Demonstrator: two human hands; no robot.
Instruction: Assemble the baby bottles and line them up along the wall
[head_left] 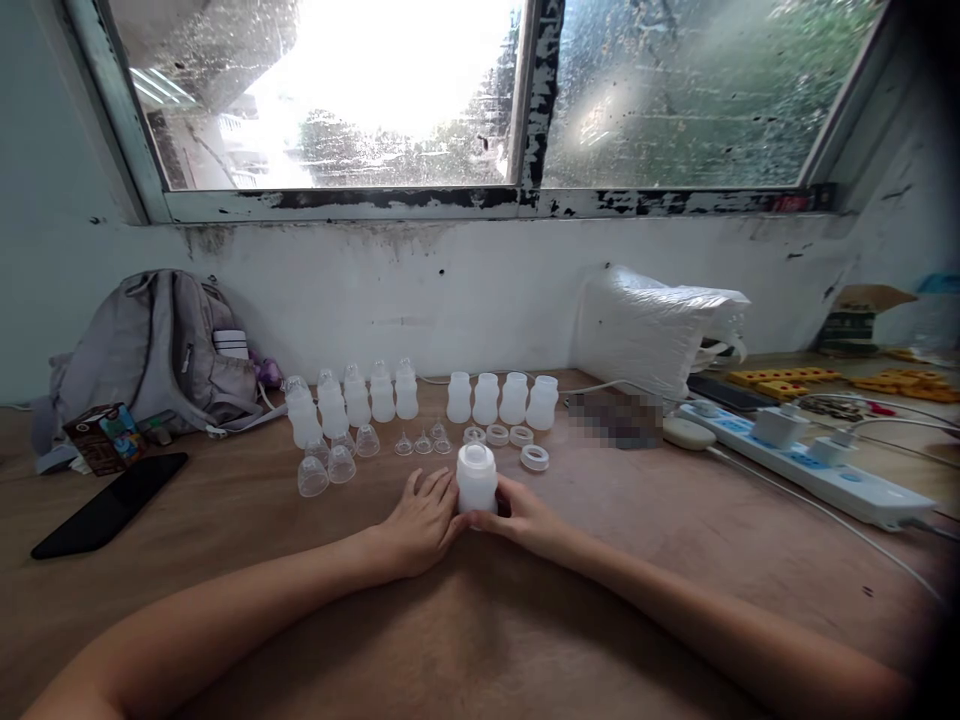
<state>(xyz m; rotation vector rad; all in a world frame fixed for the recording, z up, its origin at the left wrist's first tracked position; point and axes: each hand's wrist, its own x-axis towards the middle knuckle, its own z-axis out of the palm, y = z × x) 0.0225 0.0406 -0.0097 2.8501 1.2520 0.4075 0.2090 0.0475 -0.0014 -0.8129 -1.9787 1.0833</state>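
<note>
Lower center: left hand and right hand, grip clamped around upright white bottle | tabletop | center-left: clear domes, nipples

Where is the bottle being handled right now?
In the head view, the white bottle is upright near the centre, between left hand and right hand, nearer the person than the loose rings.

Backpack left of bottles; power strip right
</note>
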